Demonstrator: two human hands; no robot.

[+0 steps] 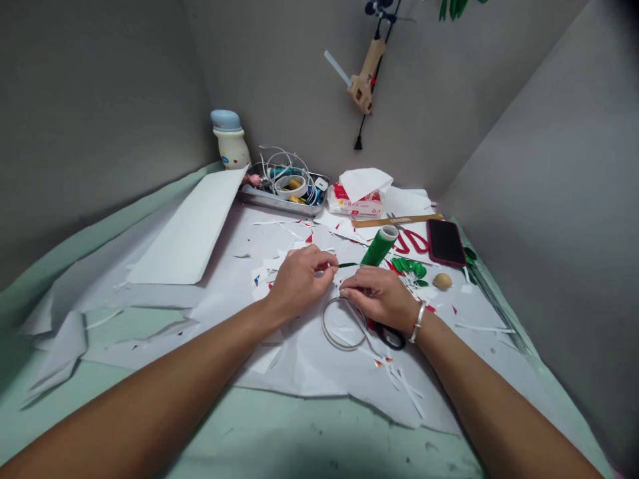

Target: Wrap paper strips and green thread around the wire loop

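My left hand (303,278) is closed in a pinch on one end of a thin dark green strip (348,265), which stretches right toward a spool of green thread (378,246). Whether the strip joins the spool is unclear. My right hand (382,296) has its fingers pressed together just in front of the spool; what they hold is too small to make out. Under its fingertips lies a round metal ring (323,326). The black handle of a pair of scissors (392,338) pokes out below my right hand.
White paper (309,369) strewn with scraps covers the table. Behind are a metal tray (274,201) of cords and spools, a tissue pack (357,203), and a bottle (232,143). Right: red-handled scissors (417,241), green leaves (409,267), and a phone (446,243). A glue gun (367,76) hangs above.
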